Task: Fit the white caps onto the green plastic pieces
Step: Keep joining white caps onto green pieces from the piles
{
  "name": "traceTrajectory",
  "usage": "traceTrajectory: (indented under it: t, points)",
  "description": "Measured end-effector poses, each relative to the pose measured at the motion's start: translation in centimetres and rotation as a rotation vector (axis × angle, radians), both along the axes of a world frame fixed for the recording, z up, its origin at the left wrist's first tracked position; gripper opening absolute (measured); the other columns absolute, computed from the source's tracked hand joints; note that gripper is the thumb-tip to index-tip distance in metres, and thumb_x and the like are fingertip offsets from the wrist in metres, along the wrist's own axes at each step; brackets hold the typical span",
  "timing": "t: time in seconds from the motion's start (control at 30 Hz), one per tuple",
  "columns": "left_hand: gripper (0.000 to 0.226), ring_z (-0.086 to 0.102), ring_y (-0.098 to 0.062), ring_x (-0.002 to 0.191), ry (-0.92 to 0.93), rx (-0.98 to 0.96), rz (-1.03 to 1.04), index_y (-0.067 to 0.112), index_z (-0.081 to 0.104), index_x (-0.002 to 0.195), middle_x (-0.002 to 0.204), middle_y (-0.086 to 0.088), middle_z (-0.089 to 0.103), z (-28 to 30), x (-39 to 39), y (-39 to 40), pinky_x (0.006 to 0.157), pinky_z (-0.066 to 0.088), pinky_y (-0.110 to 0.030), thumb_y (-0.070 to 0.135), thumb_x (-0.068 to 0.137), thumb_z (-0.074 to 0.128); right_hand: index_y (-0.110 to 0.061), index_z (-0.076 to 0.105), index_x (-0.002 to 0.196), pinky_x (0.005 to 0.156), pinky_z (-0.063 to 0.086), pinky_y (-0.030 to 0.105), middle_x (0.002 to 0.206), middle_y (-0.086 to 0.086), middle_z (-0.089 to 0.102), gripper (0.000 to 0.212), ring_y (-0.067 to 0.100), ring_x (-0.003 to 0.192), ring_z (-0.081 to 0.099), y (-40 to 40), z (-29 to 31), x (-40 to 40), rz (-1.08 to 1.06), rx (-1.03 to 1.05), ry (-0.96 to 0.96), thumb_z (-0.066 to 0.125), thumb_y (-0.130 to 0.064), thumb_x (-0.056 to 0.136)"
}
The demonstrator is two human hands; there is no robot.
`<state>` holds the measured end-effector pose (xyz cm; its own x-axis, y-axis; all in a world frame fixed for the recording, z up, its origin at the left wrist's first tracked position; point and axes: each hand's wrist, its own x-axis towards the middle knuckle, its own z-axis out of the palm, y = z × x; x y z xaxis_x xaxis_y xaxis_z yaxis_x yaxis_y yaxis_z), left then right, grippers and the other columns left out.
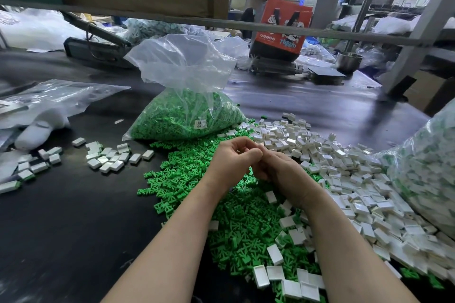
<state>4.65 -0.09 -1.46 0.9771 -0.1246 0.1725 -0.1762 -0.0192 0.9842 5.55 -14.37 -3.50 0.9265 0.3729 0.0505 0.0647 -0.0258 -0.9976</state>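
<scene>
I count a small batch of finished pieces (108, 158) left on the surface (73, 216), big heaps of green pieces (197, 179) and white caps (344, 167) remaining; left hand (231, 157) and right hand (278, 170) curl together, contents hidden.

- Red-orange printed tote bag (283, 29) on the far table showing "TREND" in light letters.
- Small white label (201, 124) on clear plastic bag of green pieces (182, 115) showing unreadable print.

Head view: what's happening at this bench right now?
A person is assembling small parts. Both hands, left hand and right hand, meet above the loose green pieces; whatever they hold is hidden. White caps are heaped to the right, a bag of green pieces stands behind, and capped pieces lie to the left.
</scene>
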Motion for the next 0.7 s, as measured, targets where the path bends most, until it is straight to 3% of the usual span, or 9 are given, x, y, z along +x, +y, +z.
traceTrajectory:
  t: [0.13, 0.27, 0.4, 0.53, 0.7]
  points:
    - [0.01, 0.044, -0.023, 0.064, 0.01, -0.018, 0.009, 0.012, 0.064, 0.07, 0.067, -0.015, 0.053, -0.03, -0.18, -0.23, 0.062, 0.037, -0.037, 0.021, 0.067, 0.06, -0.006, 0.064, 0.095, 0.055, 0.034, 0.019, 0.061, -0.01, 0.045, 0.05, 0.008, 0.057, 0.037, -0.09, 0.03, -0.06, 0.002, -0.004, -0.023, 0.05, -0.054, 0.09]
    - [0.005, 0.043, -0.022, 0.062, 0.021, -0.012, 0.012, 0.02, 0.065, 0.064, 0.061, -0.008, 0.055, -0.14, -0.17, -0.11, 0.059, 0.037, -0.035, 0.021, 0.066, 0.06, 0.005, 0.06, 0.1, 0.053, 0.034, 0.017, 0.06, -0.012, 0.047, 0.06, 0.005, 0.055, 0.038, -0.25, -0.05, -0.1, -0.001, -0.032, -0.024, 0.051, -0.053, 0.089]
    - [0.005, 0.044, -0.021, 0.061, 0.022, -0.005, 0.01, 0.019, 0.064, 0.065, 0.059, -0.003, 0.056, -0.1, -0.23, -0.07, 0.059, 0.038, -0.033, 0.022, 0.066, 0.06, -0.008, 0.064, 0.094, 0.052, 0.034, 0.017, 0.059, -0.013, 0.047, 0.046, 0.004, 0.054, 0.038, -0.16, 0.23, -0.32, -0.008, -0.029, -0.03, 0.051, -0.051, 0.089]
    - [0.008, 0.043, -0.023, 0.064, 0.032, -0.02, 0.011, 0.014, 0.063, 0.069, 0.067, -0.014, 0.053, 0.07, -0.25, -0.09, 0.063, 0.036, -0.038, 0.021, 0.067, 0.06, -0.005, 0.062, 0.095, 0.053, 0.036, 0.015, 0.059, -0.012, 0.047, 0.049, 0.004, 0.054, 0.039, 0.23, 0.35, -0.44, -0.039, -0.021, -0.034, 0.049, -0.052, 0.089]
    - [0.006, 0.041, -0.021, 0.063, 0.045, -0.037, 0.02, 0.015, 0.061, 0.066, 0.068, -0.012, 0.051, 0.29, -0.21, -0.12, 0.059, 0.038, -0.033, 0.021, 0.067, 0.058, -0.013, 0.059, 0.08, 0.054, 0.035, 0.015, 0.058, -0.011, 0.046, 0.046, 0.005, 0.054, 0.039, 0.6, 0.51, -0.51, -0.049, 0.009, -0.022, 0.046, -0.057, 0.089]
